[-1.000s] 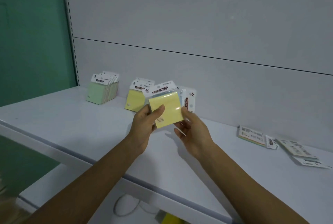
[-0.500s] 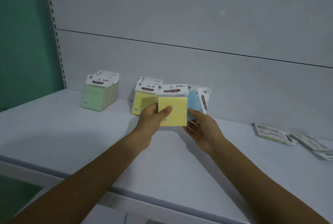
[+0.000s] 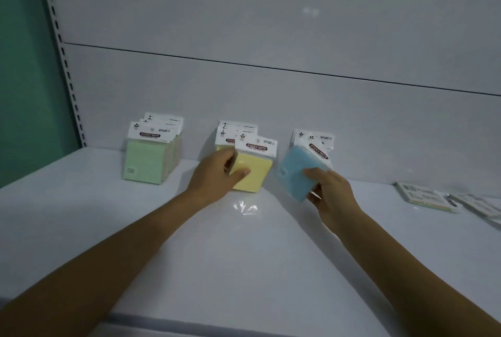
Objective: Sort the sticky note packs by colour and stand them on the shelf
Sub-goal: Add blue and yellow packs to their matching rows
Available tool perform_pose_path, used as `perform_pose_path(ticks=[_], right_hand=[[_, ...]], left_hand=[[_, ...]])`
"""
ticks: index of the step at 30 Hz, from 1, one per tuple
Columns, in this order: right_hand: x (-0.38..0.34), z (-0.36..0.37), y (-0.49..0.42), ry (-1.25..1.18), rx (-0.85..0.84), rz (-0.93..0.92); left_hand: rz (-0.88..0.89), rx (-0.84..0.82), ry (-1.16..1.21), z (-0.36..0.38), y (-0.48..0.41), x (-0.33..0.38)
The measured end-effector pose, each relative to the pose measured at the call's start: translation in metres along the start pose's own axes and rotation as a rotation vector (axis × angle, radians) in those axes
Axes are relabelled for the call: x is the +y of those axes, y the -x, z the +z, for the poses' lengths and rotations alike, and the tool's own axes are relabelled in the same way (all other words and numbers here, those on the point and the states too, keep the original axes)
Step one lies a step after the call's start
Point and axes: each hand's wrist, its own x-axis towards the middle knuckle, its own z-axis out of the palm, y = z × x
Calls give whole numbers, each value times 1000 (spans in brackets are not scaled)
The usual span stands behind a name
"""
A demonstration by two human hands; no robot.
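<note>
My left hand [image 3: 217, 174] grips a yellow sticky note pack [image 3: 256, 171], which stands upright on the white shelf [image 3: 244, 255] at the front of the yellow row [image 3: 230, 130]. My right hand [image 3: 329, 193] holds a blue pack [image 3: 296, 172], tilted to the right and lifted just in front of the blue packs [image 3: 314, 137] standing by the back wall. A row of green packs [image 3: 147, 160] stands further left.
Several packs lie flat, face down, at the right end of the shelf [image 3: 425, 197]. A perforated upright [image 3: 63, 65] and a green wall [image 3: 24, 65] border the shelf on the left. The grey back panel [image 3: 271, 92] rises behind the rows.
My hands have parted. The left carried the yellow pack down and back to the yellow row, where it now stands. The right drew the blue pack to the right, toward the blue row.
</note>
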Motion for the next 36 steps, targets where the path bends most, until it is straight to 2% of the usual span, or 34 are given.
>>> perform_pose_path(ticks=[6, 10, 14, 16, 18, 21, 25, 29, 36], right_hand=[[3, -4, -19, 99, 30, -78], [6, -11, -37, 403, 11, -209], [5, -22, -56, 510, 8, -305], [8, -28, -62, 667, 74, -409], [14, -33, -63, 838, 211, -489], [16, -38, -65, 833, 318, -424], [16, -43, -68, 858, 188, -253], [16, -42, -67, 905, 183, -306], [17, -40, -67, 990, 183, -300]], left_hand=[[-86, -8, 85, -7, -3, -22], [-59, 14, 50, -2, -8, -24], [-55, 62, -5, -2, -13, -29], [-47, 99, -38, 0, -14, -30], [-31, 137, -73, 2, -13, -30], [-7, 171, -95, 3, -13, -31], [-22, 169, -42, 2, -12, -33], [-78, 152, 132, 3, -13, -35], [-200, -1, 105, 7, -12, -36]])
